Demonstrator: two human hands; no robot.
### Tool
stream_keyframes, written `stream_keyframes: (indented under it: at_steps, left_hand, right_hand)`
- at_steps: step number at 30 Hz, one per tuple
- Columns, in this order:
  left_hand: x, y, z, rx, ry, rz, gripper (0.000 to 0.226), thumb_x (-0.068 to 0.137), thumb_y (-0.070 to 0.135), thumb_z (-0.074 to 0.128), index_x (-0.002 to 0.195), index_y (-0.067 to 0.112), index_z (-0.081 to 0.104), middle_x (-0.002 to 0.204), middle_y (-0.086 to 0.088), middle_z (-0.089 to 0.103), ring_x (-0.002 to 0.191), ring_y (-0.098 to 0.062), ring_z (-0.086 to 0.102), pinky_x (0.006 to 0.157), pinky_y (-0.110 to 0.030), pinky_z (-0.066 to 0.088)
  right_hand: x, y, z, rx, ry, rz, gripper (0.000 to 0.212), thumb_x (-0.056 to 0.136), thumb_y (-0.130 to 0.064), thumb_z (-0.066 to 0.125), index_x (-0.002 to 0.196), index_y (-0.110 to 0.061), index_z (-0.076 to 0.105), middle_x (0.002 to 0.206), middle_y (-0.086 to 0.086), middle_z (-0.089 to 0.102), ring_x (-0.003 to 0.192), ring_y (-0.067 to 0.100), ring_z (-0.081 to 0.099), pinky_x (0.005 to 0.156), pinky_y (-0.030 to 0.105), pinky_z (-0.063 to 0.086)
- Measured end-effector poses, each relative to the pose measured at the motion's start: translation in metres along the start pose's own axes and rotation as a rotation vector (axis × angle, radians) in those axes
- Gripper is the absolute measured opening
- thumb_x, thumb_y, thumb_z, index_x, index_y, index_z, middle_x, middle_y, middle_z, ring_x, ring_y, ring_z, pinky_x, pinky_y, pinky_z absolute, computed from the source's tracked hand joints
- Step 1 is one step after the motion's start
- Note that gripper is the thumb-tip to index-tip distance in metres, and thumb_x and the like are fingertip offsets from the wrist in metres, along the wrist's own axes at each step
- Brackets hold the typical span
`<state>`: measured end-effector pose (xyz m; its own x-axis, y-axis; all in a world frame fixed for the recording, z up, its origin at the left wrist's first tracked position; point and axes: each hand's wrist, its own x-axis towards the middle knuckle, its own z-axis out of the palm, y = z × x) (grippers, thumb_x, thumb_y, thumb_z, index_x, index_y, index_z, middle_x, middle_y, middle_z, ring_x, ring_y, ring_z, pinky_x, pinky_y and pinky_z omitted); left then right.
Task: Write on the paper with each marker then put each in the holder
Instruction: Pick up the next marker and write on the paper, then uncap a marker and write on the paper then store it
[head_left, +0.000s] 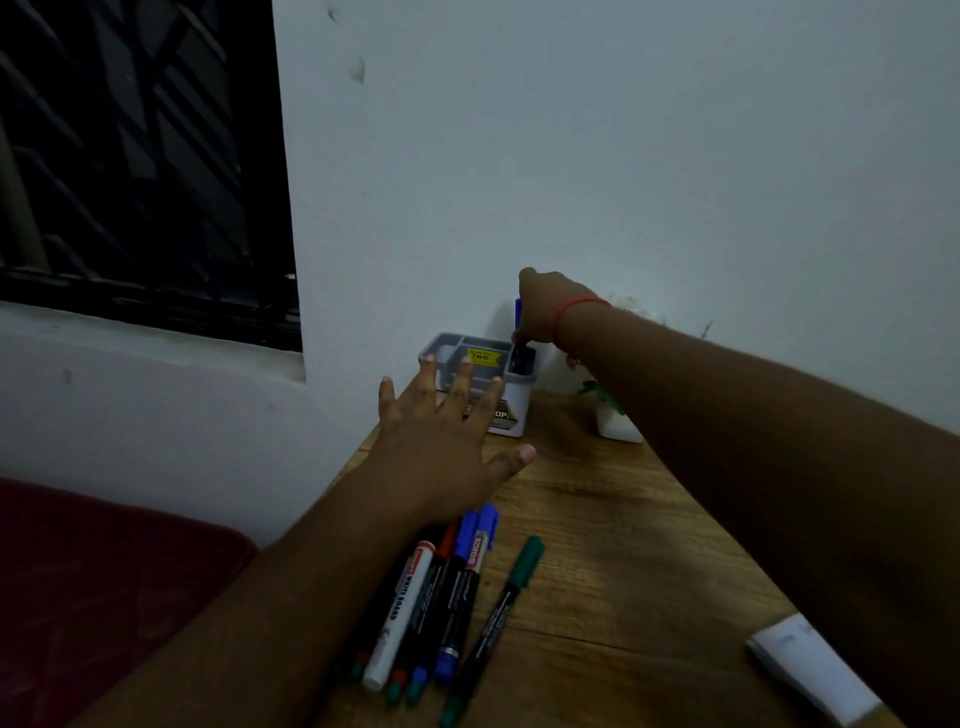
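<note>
A grey and white holder (511, 402) with several compartments stands at the far end of the wooden table against the wall. My right hand (540, 312) is above its right compartment, shut on a blue marker (518, 314) whose lower end is inside that compartment. My left hand (441, 431) hovers open, fingers spread, in front of the holder and partly hides it. Several markers (441, 597) lie side by side on the table below my left hand, and a green marker (498, 618) lies a little to their right. The paper (810, 670) shows at the lower right.
A small white pot with a green plant (615, 421) stands right of the holder, partly behind my right arm. The wooden table (623, 519) has its left edge beside a dark red cushion (104, 597). A dark barred window (135, 156) sits upper left.
</note>
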<state>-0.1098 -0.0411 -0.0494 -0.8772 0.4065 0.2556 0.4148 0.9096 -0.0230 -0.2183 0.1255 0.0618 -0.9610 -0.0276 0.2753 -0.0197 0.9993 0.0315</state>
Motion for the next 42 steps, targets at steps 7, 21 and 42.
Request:
stream_keyframes:
  at_steps: [7, 21, 42]
  left_hand:
    - [-0.001, -0.001, 0.0, 0.003, -0.042, -0.002, 0.098, 0.064, 0.089, -0.015, 0.15, 0.041, -0.021, 0.159, -0.001, -0.03, 0.145, -0.033, -0.029, 0.109, -0.067, -0.017]
    - [-0.019, 0.023, -0.022, 0.002, -0.328, 0.345, 0.08, 0.083, 0.084, 0.027, 0.149, 0.039, 0.031, 0.166, 0.005, -0.005, 0.148, -0.023, -0.022, 0.113, -0.065, -0.014]
    - [-0.02, 0.097, -0.043, -0.555, -0.096, 0.247, 0.029, 0.093, 0.05, 0.057, 0.077, 0.025, 0.055, 0.071, 0.004, 0.058, 0.063, -0.002, 0.054, 0.059, -0.026, 0.042]
  right_hand:
    - [-0.01, 0.001, -0.007, -0.023, 0.238, -0.058, 0.066, 0.092, -0.029, 0.074, 0.139, -0.004, 0.035, 0.115, 0.022, 0.066, 0.104, 0.041, 0.064, 0.078, 0.044, 0.05]
    - [-0.259, 0.087, -0.005, 0.232, 0.468, -0.308, 0.056, 0.098, -0.056, 0.048, 0.134, -0.014, 0.049, 0.126, 0.007, 0.061, 0.112, 0.018, 0.057, 0.091, 0.033, 0.047]
    - [-0.314, 0.191, 0.02, 0.419, 0.262, -0.107, 0.043, 0.094, -0.05, 0.057, 0.128, -0.023, 0.052, 0.099, -0.01, 0.066, 0.077, -0.004, 0.056, 0.064, 0.02, 0.04]
